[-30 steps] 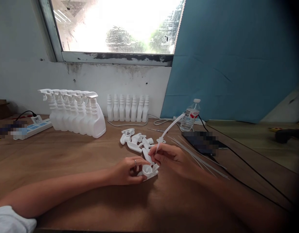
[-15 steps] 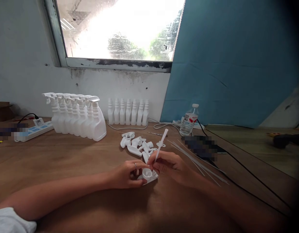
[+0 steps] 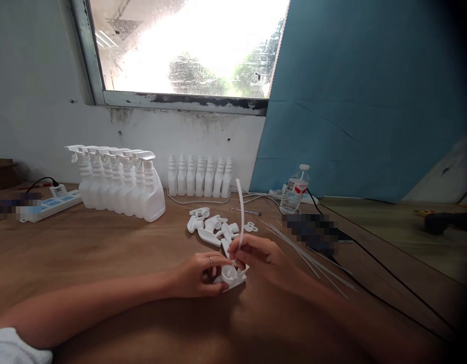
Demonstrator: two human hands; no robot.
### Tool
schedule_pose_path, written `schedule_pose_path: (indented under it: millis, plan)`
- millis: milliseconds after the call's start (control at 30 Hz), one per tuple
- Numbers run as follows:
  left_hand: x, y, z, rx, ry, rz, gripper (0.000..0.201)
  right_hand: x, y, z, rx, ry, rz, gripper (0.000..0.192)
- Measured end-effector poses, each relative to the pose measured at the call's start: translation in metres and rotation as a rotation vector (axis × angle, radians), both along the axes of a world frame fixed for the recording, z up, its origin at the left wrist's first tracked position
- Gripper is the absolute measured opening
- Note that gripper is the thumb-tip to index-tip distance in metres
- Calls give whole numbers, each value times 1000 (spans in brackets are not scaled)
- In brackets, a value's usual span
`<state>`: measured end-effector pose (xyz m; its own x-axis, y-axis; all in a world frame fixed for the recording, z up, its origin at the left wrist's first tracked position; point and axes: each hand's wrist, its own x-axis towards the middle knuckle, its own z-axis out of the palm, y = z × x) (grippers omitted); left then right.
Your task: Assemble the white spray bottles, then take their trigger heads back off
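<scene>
A brown wooden table [image 3: 104, 253] stood under a bright window [image 3: 187, 45], with a white wall on one side and a blue sheet [image 3: 370, 101] on the other.

Near the front middle of the table lay a white sprayer head [image 3: 230, 275], its round collar facing up. The left hand [image 3: 197, 275] was curled around its near side, fingers closed on it and pinning it to the table; a ring showed on 1 finger. The right hand [image 3: 261, 258] pinched a thin white tube [image 3: 241, 212] between thumb and fingertips, just above the collar. The tube rose from the head and bent slightly toward the window; whether its lower end sat inside the collar could not be told.

Just behind the hands lay a loose pile of heads [image 3: 212, 227]. To the right of the pile, a bundle of spare tubes [image 3: 305, 255] fanned across the table. Beyond them sat a blurred dark object [image 3: 312, 227], a water bottle [image 3: 294, 189] and black cables [image 3: 388, 283].

Further back, a row of 6 small bottles [image 3: 201, 176] stood against the wall. To the left of them stood a row of finished spray bottles [image 3: 119, 182], and further left a power strip [image 3: 51, 202].
</scene>
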<state>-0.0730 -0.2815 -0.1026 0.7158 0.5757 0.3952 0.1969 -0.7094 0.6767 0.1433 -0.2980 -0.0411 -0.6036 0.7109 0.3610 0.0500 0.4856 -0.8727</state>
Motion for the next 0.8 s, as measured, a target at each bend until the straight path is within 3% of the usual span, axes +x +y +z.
schedule_pose_path:
  millis: [100,333,567,800]
  plan:
    - [0,0,0,11,-11,-4,44,-2,3,-2,14,-57,-44,21]
    - [0,-2,4,-4,-3,-20,27,-2,5,-7,272,-326,-103,13]
    - [1,-2,4,-23,-4,-26,38,-3,0,-15,266,-348,-147,12]
    - [0,-2,4,13,-17,-33,28,-8,3,-24,431,-392,-114,18]
